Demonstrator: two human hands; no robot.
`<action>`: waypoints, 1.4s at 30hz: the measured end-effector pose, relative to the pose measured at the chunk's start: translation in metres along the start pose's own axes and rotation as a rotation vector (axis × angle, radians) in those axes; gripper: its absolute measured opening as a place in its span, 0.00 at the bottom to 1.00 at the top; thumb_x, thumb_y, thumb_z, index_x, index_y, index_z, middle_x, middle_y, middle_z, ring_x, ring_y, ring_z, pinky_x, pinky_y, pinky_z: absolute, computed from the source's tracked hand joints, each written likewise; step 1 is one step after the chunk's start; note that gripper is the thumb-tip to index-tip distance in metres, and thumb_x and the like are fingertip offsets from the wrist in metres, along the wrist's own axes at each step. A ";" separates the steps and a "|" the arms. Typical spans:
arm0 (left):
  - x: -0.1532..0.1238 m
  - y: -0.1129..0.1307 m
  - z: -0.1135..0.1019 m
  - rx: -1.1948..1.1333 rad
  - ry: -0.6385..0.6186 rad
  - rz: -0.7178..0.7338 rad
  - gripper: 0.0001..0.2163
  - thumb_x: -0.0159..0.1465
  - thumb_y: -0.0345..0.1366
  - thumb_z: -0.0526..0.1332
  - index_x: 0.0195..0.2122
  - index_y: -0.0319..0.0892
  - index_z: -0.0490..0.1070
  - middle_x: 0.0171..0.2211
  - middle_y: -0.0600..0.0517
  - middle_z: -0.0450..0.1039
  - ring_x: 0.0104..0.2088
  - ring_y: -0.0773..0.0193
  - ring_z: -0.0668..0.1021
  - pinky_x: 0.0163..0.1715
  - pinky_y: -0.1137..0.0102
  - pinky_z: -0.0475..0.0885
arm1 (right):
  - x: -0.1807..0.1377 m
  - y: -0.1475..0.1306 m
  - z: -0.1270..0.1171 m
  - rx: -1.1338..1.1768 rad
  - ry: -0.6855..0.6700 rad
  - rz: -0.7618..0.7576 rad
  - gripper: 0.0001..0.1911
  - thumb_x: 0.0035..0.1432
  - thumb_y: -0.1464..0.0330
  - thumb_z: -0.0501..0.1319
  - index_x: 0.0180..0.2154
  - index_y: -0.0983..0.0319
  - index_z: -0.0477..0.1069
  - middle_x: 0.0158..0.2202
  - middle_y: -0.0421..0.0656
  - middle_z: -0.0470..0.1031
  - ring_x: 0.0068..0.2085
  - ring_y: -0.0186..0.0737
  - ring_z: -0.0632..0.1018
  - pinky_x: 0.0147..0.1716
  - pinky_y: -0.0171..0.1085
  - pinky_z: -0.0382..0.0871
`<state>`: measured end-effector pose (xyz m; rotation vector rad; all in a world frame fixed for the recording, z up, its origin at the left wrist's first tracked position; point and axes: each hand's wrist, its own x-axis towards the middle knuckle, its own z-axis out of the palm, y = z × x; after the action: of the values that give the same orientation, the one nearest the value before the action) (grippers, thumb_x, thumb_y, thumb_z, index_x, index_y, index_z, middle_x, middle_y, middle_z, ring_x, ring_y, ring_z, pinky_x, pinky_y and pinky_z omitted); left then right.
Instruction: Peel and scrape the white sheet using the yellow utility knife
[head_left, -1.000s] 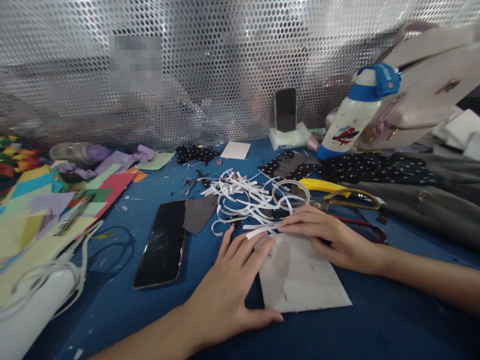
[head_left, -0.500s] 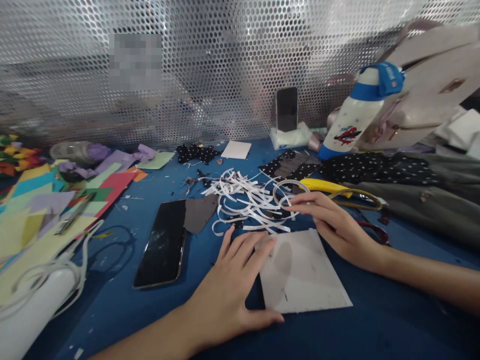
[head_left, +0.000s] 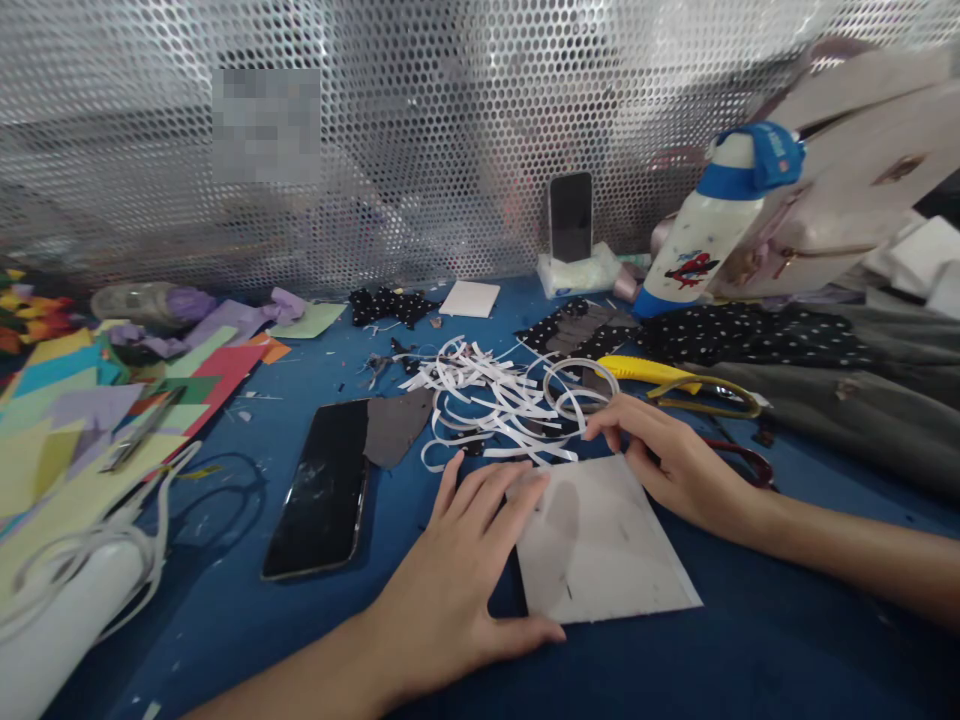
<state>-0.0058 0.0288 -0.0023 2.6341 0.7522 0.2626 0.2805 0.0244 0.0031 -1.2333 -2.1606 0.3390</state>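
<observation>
A square grey-white card (head_left: 611,550) lies flat on the blue table. My left hand (head_left: 457,560) is open, fingers spread, its index fingertip on the card's upper left corner and its thumb by the lower left edge. Beyond the card is a loose pile of thin white paper strips (head_left: 499,400). My right hand (head_left: 667,455) is at the card's upper right corner with its fingers curled together, tips beside the strip ends. Anything pinched there is too hidden to name. A pale ring-shaped roll (head_left: 551,385) stands just past those fingers.
A black phone (head_left: 322,490) lies left, touching a grey scrap (head_left: 397,428). Yellow-handled cutter (head_left: 649,372) and spotted cloth (head_left: 750,335) are right. Behind stand a bottle (head_left: 697,240), a bag (head_left: 847,200) and a second phone (head_left: 571,215). Coloured papers (head_left: 217,385) cover the left side.
My right hand has drawn back slightly from the ring and the strips, and its outstretched fingers have curled in. My left hand and the card stay in place.
</observation>
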 end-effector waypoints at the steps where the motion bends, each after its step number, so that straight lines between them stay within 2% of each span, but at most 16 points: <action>1: 0.000 0.000 0.000 0.001 -0.004 -0.001 0.45 0.62 0.65 0.59 0.73 0.45 0.46 0.70 0.42 0.55 0.68 0.41 0.60 0.68 0.37 0.40 | 0.000 0.000 0.000 0.014 0.004 0.006 0.23 0.55 0.84 0.48 0.45 0.59 0.69 0.34 0.42 0.68 0.32 0.38 0.71 0.30 0.36 0.64; 8: 0.000 0.001 0.000 0.013 0.008 0.008 0.44 0.63 0.63 0.60 0.73 0.46 0.46 0.70 0.42 0.55 0.68 0.41 0.61 0.68 0.37 0.40 | -0.002 0.004 0.002 0.037 0.001 0.009 0.22 0.57 0.84 0.49 0.45 0.59 0.69 0.33 0.41 0.68 0.31 0.36 0.70 0.30 0.35 0.64; 20: 0.001 0.002 -0.001 0.007 -0.006 0.003 0.45 0.63 0.65 0.58 0.73 0.46 0.46 0.70 0.43 0.55 0.68 0.40 0.60 0.68 0.36 0.40 | -0.004 0.005 0.001 0.020 -0.010 0.022 0.19 0.58 0.83 0.51 0.45 0.59 0.69 0.33 0.41 0.70 0.30 0.35 0.72 0.30 0.34 0.65; 25: -0.001 0.001 -0.001 -0.021 0.006 0.012 0.46 0.61 0.66 0.59 0.73 0.47 0.46 0.68 0.42 0.57 0.68 0.41 0.61 0.68 0.37 0.40 | -0.007 0.005 0.000 -0.034 0.050 0.020 0.17 0.60 0.81 0.52 0.44 0.58 0.69 0.32 0.39 0.72 0.30 0.34 0.74 0.31 0.34 0.67; 32: -0.004 0.001 0.000 0.002 0.055 0.049 0.45 0.61 0.65 0.61 0.72 0.50 0.46 0.66 0.41 0.56 0.66 0.38 0.60 0.66 0.33 0.44 | -0.007 0.000 -0.003 0.111 0.156 -0.022 0.19 0.57 0.84 0.49 0.39 0.57 0.68 0.33 0.40 0.72 0.34 0.35 0.74 0.34 0.35 0.68; 42: -0.006 0.003 0.002 -0.016 0.126 0.088 0.49 0.58 0.56 0.68 0.72 0.48 0.40 0.64 0.38 0.53 0.66 0.39 0.60 0.66 0.35 0.48 | -0.006 -0.001 -0.005 0.111 0.171 -0.049 0.20 0.54 0.85 0.50 0.38 0.57 0.69 0.33 0.40 0.72 0.35 0.37 0.75 0.35 0.37 0.69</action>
<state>-0.0084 0.0226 -0.0035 2.6586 0.6713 0.4611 0.2847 0.0186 0.0055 -1.1051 -1.9951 0.3166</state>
